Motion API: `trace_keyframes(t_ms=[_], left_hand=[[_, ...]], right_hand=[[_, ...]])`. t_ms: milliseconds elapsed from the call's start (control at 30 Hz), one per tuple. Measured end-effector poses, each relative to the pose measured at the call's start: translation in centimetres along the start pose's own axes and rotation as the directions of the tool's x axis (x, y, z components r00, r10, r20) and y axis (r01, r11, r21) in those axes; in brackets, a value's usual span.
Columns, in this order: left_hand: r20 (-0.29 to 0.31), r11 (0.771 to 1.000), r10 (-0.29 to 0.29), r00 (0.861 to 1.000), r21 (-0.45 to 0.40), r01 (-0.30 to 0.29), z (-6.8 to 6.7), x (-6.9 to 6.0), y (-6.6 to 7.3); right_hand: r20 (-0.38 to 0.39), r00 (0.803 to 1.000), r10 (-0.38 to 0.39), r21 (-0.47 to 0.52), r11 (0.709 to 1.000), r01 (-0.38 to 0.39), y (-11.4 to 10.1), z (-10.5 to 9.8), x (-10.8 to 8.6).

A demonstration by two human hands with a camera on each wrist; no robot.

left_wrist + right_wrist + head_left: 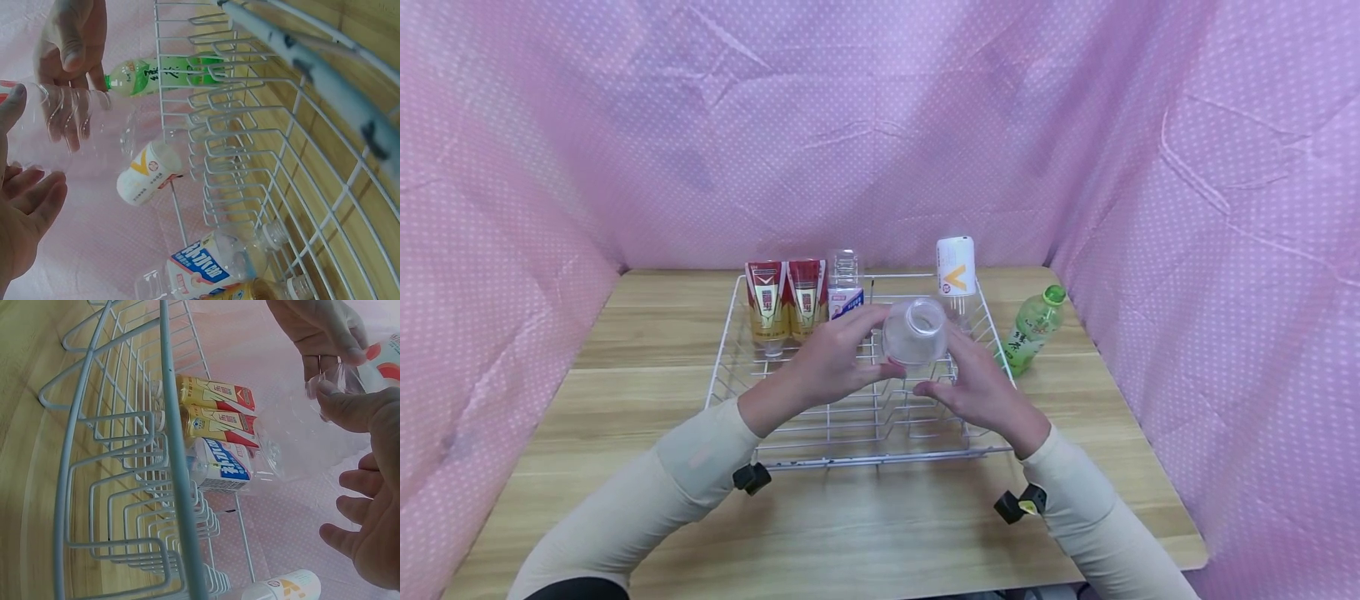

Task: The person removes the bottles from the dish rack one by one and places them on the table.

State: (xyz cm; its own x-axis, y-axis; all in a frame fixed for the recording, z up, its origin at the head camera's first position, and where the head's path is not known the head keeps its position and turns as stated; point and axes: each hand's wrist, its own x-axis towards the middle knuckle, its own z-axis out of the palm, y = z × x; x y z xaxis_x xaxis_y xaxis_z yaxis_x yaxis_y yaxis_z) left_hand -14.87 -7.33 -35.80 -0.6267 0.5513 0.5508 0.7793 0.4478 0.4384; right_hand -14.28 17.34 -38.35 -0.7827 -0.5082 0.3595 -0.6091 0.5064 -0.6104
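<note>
Between my two hands is a clear plastic bottle (pixel 916 335), its round mouth towards the head camera, above a white wire rack (pixel 842 460). My left hand (pixel 835 354) grips it from the left, thumb on the near side and fingers behind. Holding it from the right, my right hand (pixel 981 383) has its thumb (pixel 344 406) against the clear wall and its fingers spread around the other side. A bit of red-and-white label (pixel 387 362) shows on the bottle in the right wrist view.
Two bottles with red-and-yellow labels (pixel 767 300) stand neck-down at the rack's back left, beside a bottle with a white-and-blue label (pixel 844 302). A white-labelled bottle (pixel 956 265) is at the back right. Right of the rack, a green tea bottle (pixel 1033 329) stands on the wooden table (pixel 647 350).
</note>
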Motion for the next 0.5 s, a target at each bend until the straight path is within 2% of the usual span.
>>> trace_keyframes(t_ms=[233,500], left_hand=[[0.001,0.998,-0.03,1.0,-0.06,0.03,0.33,-0.39,0.31],[-0.011,0.993,-0.01,1.0,-0.121,0.009,0.72,-0.9,0.3]], right_hand=[[0.001,1.0,0.005,0.009,1.0,-0.005,-0.15,0.2,0.0],[0.016,1.0,-0.004,0.024,1.0,0.003,-0.19,0.43,-0.19]])
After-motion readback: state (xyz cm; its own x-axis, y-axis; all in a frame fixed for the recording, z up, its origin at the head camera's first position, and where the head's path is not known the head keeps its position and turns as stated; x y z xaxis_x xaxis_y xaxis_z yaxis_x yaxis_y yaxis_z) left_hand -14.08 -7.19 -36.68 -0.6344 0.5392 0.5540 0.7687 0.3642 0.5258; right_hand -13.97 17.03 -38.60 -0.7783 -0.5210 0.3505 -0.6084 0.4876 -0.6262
